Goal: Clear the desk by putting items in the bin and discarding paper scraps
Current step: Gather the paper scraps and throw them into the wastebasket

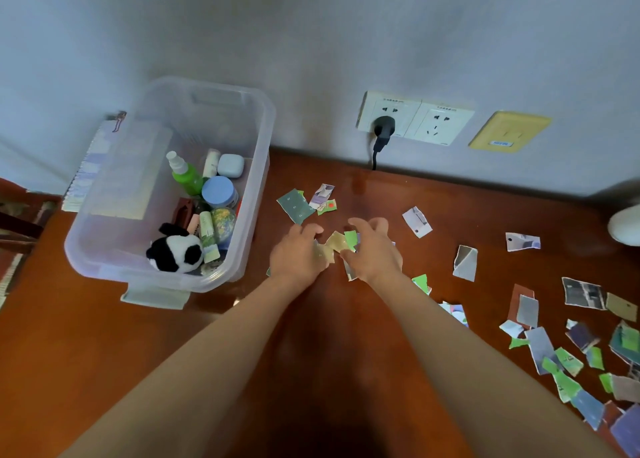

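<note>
Bin left, scraps right

The bin (166, 187) stands on the worktop (104, 353); paper scraps (540, 347) lie scattered to its right.

A pale grey-blue wall (311, 35) rises beyond the hands, carrying a white double socket (415, 118) with a black plug (383, 128) and, further right, a yellow wall plate (509, 131).

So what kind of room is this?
Probably a bedroom or study at home: a wooden desk against a wall with power sockets, and a clear bin holding a panda plush and toiletries.
</note>
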Demonstrator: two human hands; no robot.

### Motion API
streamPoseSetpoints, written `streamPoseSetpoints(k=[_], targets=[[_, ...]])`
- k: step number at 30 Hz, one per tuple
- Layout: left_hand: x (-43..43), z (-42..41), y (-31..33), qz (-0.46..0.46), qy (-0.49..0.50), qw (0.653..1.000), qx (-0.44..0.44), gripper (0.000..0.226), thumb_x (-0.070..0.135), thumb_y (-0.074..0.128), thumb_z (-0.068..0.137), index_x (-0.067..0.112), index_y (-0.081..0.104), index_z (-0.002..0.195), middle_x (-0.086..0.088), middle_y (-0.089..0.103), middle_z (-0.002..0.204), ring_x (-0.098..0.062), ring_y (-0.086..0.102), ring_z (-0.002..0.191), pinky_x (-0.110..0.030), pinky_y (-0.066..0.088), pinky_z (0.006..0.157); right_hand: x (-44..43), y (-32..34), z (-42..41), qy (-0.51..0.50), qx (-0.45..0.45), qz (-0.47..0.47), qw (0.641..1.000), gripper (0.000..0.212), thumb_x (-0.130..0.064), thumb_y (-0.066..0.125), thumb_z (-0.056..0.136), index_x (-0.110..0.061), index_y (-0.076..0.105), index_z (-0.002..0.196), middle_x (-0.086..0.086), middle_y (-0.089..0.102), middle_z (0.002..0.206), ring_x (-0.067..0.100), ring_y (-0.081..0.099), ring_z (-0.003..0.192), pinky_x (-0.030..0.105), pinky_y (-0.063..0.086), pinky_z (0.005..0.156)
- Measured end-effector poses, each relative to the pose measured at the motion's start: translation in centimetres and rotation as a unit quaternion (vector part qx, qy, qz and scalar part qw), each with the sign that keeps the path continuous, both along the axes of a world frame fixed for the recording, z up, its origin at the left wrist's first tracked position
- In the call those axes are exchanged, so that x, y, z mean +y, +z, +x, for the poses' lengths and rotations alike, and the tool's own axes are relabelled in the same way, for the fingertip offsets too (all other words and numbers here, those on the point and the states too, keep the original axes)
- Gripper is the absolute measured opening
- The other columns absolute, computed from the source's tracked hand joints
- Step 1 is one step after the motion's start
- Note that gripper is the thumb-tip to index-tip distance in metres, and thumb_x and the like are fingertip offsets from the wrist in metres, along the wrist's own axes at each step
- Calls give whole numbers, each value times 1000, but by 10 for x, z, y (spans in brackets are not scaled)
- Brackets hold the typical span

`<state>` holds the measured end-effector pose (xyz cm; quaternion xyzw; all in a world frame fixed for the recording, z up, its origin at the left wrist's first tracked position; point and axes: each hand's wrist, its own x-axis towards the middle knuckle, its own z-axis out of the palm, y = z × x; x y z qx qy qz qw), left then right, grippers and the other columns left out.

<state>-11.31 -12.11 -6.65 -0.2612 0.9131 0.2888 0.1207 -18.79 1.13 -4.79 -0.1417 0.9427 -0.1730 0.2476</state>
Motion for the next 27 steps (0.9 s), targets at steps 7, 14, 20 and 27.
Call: streamPoseSetpoints(k=[7, 14, 20, 27], targets=[[-8, -11, -1, -16, -28, 999, -27, 37, 42, 76, 71, 30, 58, 100, 1, 48, 111, -21, 53, 103, -29, 39, 78, -9, -10, -9, -2, 0, 5, 1000, 40, -31, 71, 80, -28, 54, 116, -2, 34, 119, 20, 61, 82, 29, 44, 64], [-9, -10, -3, 8, -25, 999, -23, 25, 38, 74, 74, 28, 54, 85, 6, 55, 95, -19, 58, 90, -30, 42, 71, -12, -14, -8, -8, -10, -14, 1000, 11, -27, 66, 86, -22, 61, 95, -2, 47, 108, 23, 59, 87, 30, 42, 61], [-1, 0, -5, 178, 85, 979, 42, 23, 35, 61, 89, 24, 45, 77, 7, 58, 74, -13, 54, 69, -30, 41, 63, -9, -15, -3, -174, -65, -202, 962, 18, -28, 66, 85, -18, 57, 73, -5, 54, 70, 13, 48, 65, 30, 37, 57], [2, 7, 15, 596, 373, 707, 76, 11, 6, 40, 95, 4, 49, 101, -13, 68, 89, -21, 66, 70, -29, 57, 63, 2, 8, 7, -404, -315, -442, 737, 16, 7, 42, 84, -7, 48, 80, 12, 67, 91, 23, 71, 84, 30, 57, 61]])
